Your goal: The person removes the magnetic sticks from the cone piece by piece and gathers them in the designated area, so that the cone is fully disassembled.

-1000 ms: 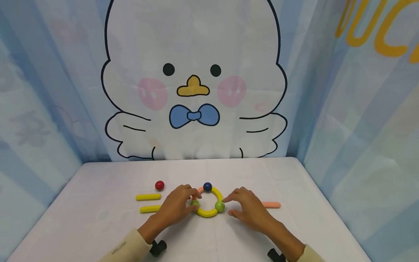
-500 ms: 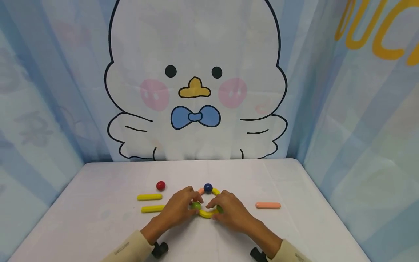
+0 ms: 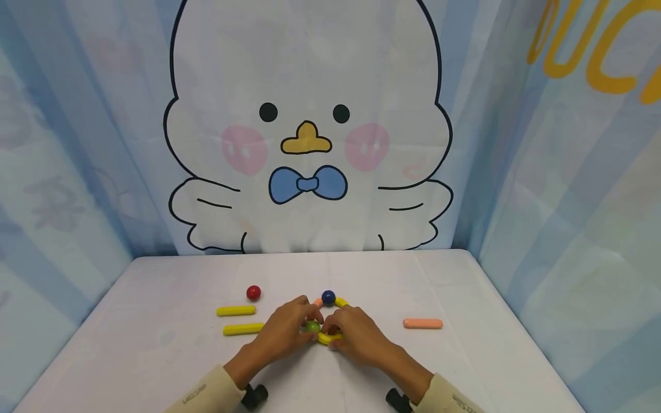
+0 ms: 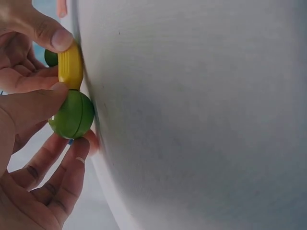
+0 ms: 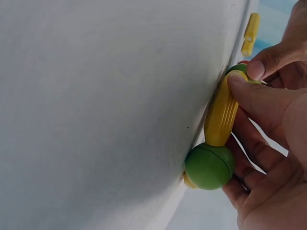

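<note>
A ring of curved sticks and balls lies on the table between the hands. My left hand (image 3: 284, 326) pinches the left green ball (image 4: 72, 115) between thumb and fingers. The front curved yellow stick (image 5: 221, 112) joins that ball, and my right hand (image 3: 361, 335) grips it near that end. A second green ball (image 5: 209, 166) sits at the stick's other end, hidden by the right hand in the head view. At the ring's far side is a dark blue ball (image 3: 328, 297), between a curved pink stick (image 3: 318, 302) and another curved yellow stick (image 3: 341, 302).
On the left lie a red ball (image 3: 253, 293) and two straight yellow sticks, an upper stick (image 3: 236, 310) and a lower stick (image 3: 242, 329). To the right is a straight pink stick (image 3: 423, 323). The white table (image 3: 465, 367) meets a printed curtain (image 3: 310, 223) behind.
My right hand has moved left from beside the ring's right green ball onto the front yellow stick. The left hand stays at the left green ball, shifted slightly right.
</note>
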A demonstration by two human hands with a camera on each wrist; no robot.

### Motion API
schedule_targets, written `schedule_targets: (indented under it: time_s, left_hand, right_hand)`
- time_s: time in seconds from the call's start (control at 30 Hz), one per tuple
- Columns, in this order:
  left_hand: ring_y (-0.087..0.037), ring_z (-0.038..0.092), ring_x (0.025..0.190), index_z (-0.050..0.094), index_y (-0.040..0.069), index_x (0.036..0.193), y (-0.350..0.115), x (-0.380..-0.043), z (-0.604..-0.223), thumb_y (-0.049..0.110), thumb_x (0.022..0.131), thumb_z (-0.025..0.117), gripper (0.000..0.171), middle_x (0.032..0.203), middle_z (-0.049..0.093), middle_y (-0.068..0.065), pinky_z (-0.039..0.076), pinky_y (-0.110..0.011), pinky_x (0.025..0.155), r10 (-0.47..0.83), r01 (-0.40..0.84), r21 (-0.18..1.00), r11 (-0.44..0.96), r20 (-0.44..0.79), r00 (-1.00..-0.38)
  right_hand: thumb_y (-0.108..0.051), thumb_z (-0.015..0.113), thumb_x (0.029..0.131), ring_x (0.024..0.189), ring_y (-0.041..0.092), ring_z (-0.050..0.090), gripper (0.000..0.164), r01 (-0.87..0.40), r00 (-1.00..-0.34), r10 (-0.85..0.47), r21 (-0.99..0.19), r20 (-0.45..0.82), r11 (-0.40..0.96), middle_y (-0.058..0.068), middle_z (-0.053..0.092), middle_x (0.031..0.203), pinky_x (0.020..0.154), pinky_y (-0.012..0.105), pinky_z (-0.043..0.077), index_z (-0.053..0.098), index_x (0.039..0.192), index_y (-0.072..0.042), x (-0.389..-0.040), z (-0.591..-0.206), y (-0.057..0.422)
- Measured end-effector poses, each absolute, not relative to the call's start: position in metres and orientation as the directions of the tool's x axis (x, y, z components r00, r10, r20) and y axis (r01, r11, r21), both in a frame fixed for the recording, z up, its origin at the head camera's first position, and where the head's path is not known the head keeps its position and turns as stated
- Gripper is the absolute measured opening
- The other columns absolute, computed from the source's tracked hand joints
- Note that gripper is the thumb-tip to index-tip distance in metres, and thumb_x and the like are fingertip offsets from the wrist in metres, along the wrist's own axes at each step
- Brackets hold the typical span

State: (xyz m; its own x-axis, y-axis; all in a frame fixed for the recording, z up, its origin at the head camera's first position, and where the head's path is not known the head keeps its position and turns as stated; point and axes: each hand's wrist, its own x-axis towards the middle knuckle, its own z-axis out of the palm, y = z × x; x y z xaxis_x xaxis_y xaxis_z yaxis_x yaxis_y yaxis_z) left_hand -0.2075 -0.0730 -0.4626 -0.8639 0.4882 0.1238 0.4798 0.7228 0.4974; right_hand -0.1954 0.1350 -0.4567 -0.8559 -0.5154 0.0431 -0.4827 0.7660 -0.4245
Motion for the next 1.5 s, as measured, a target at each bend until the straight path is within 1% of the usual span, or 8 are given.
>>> schedule_targets:
  time_s: [0.4,0.6,0.77,0.9,1.03,1.17,1.3,1.5]
  left_hand:
    - [-0.009,0.058,0.087,0.078,0.026,0.104,-0.0713,-0.2099,-0.4627,0.017,0.084,0.091,0.025,0.096,0.062,0.007,0.054,-0.026,0.083,0.509,0.488,0.512,0.707,0.11,-0.853]
    - [-0.009,0.058,0.087,0.078,0.024,0.104,-0.0706,-0.2105,-0.4627,0.015,0.086,0.09,0.024,0.096,0.063,0.007,0.054,-0.027,0.083,0.518,0.497,0.509,0.703,0.112,-0.848]
    - [-0.009,0.059,0.086,0.08,0.022,0.105,-0.0723,-0.2107,-0.4637,0.013,0.087,0.089,0.022,0.095,0.063,0.007,0.056,-0.028,0.085,0.504,0.495,0.495,0.714,0.128,-0.854]
    - [-0.008,0.059,0.087,0.08,0.023,0.105,-0.0731,-0.2112,-0.465,0.014,0.086,0.089,0.023,0.096,0.063,0.007,0.056,-0.029,0.085,0.507,0.499,0.494,0.712,0.128,-0.852]
    - [-0.007,0.058,0.087,0.079,0.024,0.105,-0.0728,-0.2112,-0.465,0.014,0.086,0.09,0.024,0.097,0.064,0.007,0.057,-0.03,0.086,0.514,0.51,0.482,0.713,0.134,-0.847]
    - [-0.008,0.059,0.087,0.079,0.022,0.105,-0.0719,-0.2105,-0.4636,0.013,0.085,0.09,0.024,0.097,0.064,0.007,0.058,-0.031,0.087,0.516,0.512,0.482,0.711,0.137,-0.845]
    - [-0.008,0.06,0.087,0.08,0.021,0.104,-0.0717,-0.2098,-0.463,0.013,0.085,0.091,0.024,0.096,0.064,0.007,0.059,-0.032,0.088,0.514,0.503,0.494,0.709,0.127,-0.849]
    - [-0.008,0.06,0.087,0.08,0.022,0.105,-0.0712,-0.2096,-0.4635,0.014,0.085,0.091,0.024,0.097,0.064,0.007,0.058,-0.031,0.086,0.513,0.498,0.493,0.714,0.117,-0.85]
  right_hand:
    - [-0.017,0.089,0.087,0.088,0.0,0.054,0.018,-0.478,-0.855,-0.518,-0.426,0.026,0.768,-0.018,0.071,0.09,0.092,0.035,0.048,0.08,0.102,-0.022,-0.1962,-0.4558,0.138]
    - [-0.014,0.088,0.087,0.09,0.001,0.055,0.019,-0.486,-0.846,-0.533,-0.43,0.01,0.761,-0.018,0.073,0.092,0.096,0.038,0.049,0.081,0.101,-0.023,-0.1965,-0.4539,0.1404]
    - [-0.012,0.088,0.087,0.091,0.0,0.055,0.021,-0.512,-0.82,-0.572,-0.426,-0.014,0.746,-0.017,0.075,0.095,0.1,0.039,0.05,0.081,0.104,-0.022,-0.1957,-0.4511,0.1424]
    - [-0.014,0.088,0.087,0.092,0.001,0.055,0.023,-0.515,-0.818,-0.576,-0.433,-0.01,0.74,-0.016,0.076,0.098,0.098,0.037,0.05,0.081,0.108,-0.021,-0.1956,-0.4509,0.1435]
    - [-0.016,0.088,0.088,0.092,0.004,0.057,0.022,-0.491,-0.849,-0.526,-0.446,0.053,0.748,-0.012,0.078,0.101,0.088,0.031,0.051,0.082,0.109,-0.018,-0.1964,-0.4505,0.1439]
    - [-0.014,0.088,0.087,0.088,0.009,0.055,0.015,-0.435,-0.898,-0.414,-0.445,0.149,0.783,-0.006,0.076,0.095,0.076,0.026,0.047,0.083,0.101,-0.018,-0.1982,-0.4504,0.1437]
    - [-0.014,0.088,0.086,0.085,0.011,0.051,0.012,-0.355,-0.935,-0.313,-0.426,0.166,0.832,-0.005,0.068,0.087,0.073,0.026,0.045,0.082,0.094,-0.02,-0.2001,-0.4522,0.1421]
    - [-0.013,0.088,0.087,0.086,0.013,0.048,0.012,-0.281,-0.959,-0.237,-0.418,0.154,0.864,-0.004,0.061,0.086,0.071,0.026,0.045,0.078,0.09,-0.021,-0.201,-0.4554,0.1391]
